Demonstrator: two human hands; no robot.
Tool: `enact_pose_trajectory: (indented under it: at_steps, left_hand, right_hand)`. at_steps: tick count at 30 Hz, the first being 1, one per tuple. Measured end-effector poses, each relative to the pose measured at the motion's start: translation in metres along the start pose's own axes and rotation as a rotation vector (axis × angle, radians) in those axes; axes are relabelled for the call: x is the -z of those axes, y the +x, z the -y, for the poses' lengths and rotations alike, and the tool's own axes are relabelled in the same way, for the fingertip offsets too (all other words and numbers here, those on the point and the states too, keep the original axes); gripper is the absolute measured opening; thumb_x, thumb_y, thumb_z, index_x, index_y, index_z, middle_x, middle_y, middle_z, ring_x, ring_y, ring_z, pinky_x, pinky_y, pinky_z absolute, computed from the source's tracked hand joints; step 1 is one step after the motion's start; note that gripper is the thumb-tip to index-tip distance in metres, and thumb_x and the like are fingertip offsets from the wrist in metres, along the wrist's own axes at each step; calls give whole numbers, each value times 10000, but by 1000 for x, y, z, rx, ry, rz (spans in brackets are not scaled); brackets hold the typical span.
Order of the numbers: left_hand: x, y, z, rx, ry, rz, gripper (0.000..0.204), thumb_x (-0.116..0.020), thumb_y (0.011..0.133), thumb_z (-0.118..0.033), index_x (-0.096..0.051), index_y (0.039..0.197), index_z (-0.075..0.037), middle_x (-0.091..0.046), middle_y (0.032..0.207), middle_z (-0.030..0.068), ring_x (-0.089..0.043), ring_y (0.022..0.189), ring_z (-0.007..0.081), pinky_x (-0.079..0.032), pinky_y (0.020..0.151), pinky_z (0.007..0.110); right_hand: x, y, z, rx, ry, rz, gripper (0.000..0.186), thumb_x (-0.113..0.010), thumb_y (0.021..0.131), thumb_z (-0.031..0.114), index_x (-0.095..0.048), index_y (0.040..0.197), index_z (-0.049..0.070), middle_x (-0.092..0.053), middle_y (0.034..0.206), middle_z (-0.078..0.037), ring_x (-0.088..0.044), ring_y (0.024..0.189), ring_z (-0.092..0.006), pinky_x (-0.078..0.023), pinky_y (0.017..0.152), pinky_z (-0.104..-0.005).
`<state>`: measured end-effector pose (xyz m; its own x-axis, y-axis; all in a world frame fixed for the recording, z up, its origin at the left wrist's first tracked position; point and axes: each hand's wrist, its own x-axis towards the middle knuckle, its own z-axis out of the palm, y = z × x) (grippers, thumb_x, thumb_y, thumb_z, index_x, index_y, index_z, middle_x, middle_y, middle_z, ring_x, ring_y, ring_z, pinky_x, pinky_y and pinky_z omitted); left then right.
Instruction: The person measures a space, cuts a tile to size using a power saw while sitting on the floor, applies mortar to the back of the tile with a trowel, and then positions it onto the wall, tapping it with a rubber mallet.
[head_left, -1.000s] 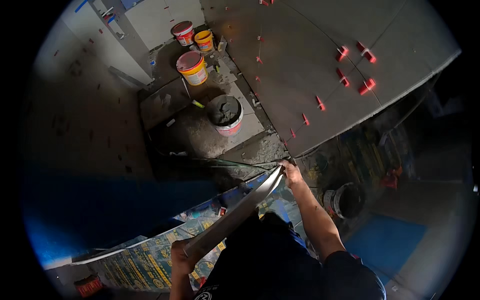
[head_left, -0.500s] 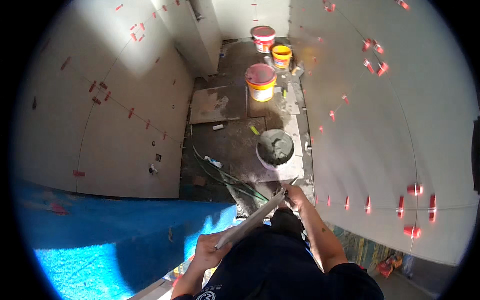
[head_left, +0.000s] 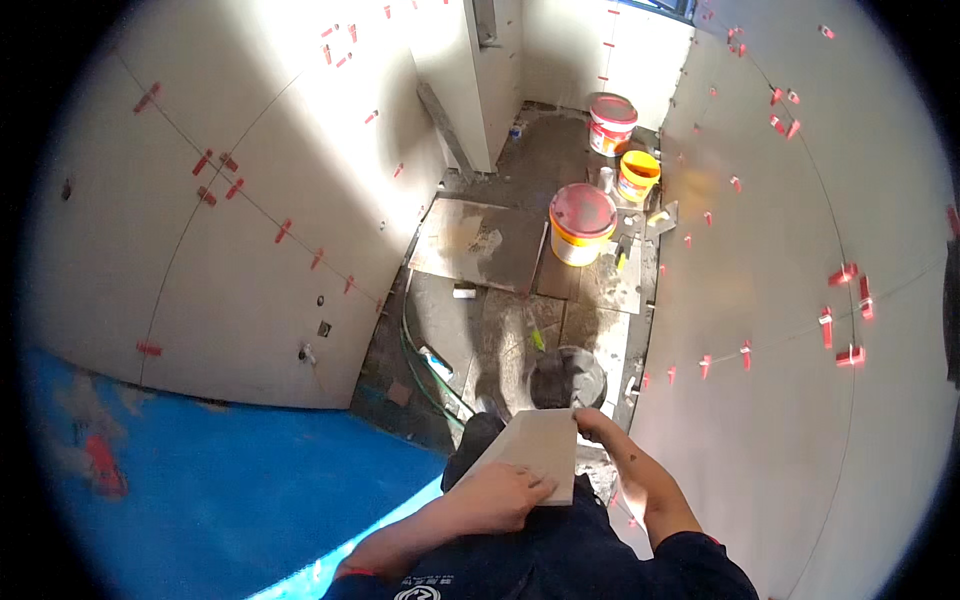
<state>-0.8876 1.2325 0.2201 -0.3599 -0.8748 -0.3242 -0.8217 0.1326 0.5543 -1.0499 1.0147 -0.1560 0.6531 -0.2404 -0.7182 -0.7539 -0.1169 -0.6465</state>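
A pale, flat tile piece [head_left: 547, 442] with one slanted side is held in front of my body, its broad face turned up. My right hand [head_left: 592, 424] is closed on its far right corner. Across the face near the close edge lies my left hand [head_left: 503, 494], fingers resting on the surface rather than wrapped round an edge; its thumb is hidden. Just beyond the tile stands a bucket of grey mortar [head_left: 567, 376], in shadow and close to the tile's far edge.
Lidded buckets [head_left: 583, 212] and a small yellow bucket [head_left: 638, 176] stand farther along the floor. A green hose [head_left: 418, 365] curves at left, near flat boards [head_left: 470, 245]. Tiled walls with red clips [head_left: 284, 231] rise on both sides; a blue-coated surface [head_left: 230, 470] is at near left.
The tile piece has turned from nearly edge-on to face up. My left hand has moved right from its end onto its face. The view has shifted, with the buckets now farther right.
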Motion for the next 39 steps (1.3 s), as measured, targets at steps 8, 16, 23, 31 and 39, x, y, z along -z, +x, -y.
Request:
enact_pose_trajectory:
  at_steps: [8, 16, 23, 31, 39]
  left_hand:
    - [82, 57, 143, -214, 48, 189, 623, -631, 701, -136, -463, 1271, 52, -620, 1061, 183, -597, 1021, 336, -485, 870, 412]
    - [150, 28, 316, 210, -143, -134, 439, -568, 769, -73, -594, 1207, -89, -660, 959, 165, -644, 762, 368, -532, 676, 451]
    - [260, 93, 412, 144, -138, -288, 358, -609, 815, -76, -627, 1172, -53, -677, 934, 196, -665, 759, 351, -536, 667, 417]
    - [345, 236, 510, -253, 109, 88, 620, -588, 732, -101, -486, 1343, -108, -539, 1317, 163, -572, 1138, 338, -478, 959, 411]
    - [394, 368, 579, -817, 281, 189, 491, -519, 833, -193, -502, 1293, -21, -552, 1291, 184, -535, 1206, 312, -408, 1047, 435]
  right_hand:
    - [63, 135, 68, 105, -1091, 377, 245, -599, 829, 178, -703, 998, 34, -680, 1029, -186, -654, 929, -374, -534, 738, -448]
    - [114, 195, 228, 4, 317, -681, 387, -584, 871, 356, -685, 989, 1, -678, 937, -219, -641, 907, -363, -504, 800, -468]
    - [185, 211, 245, -346, 204, -1057, 510, -636, 837, 285, -542, 1260, 17, -627, 1081, -265, -598, 997, -417, -466, 882, -480]
    - [271, 222, 372, 335, 1854, -78, 548, -431, 964, 465, -439, 1354, 80, -556, 1266, -114, -522, 1178, -314, -440, 992, -458]
    - [338, 303, 358, 44, 1933, -191, 496, -491, 932, 184, -380, 1386, 19, -494, 1336, -195, -494, 1205, -359, -417, 1019, -522]
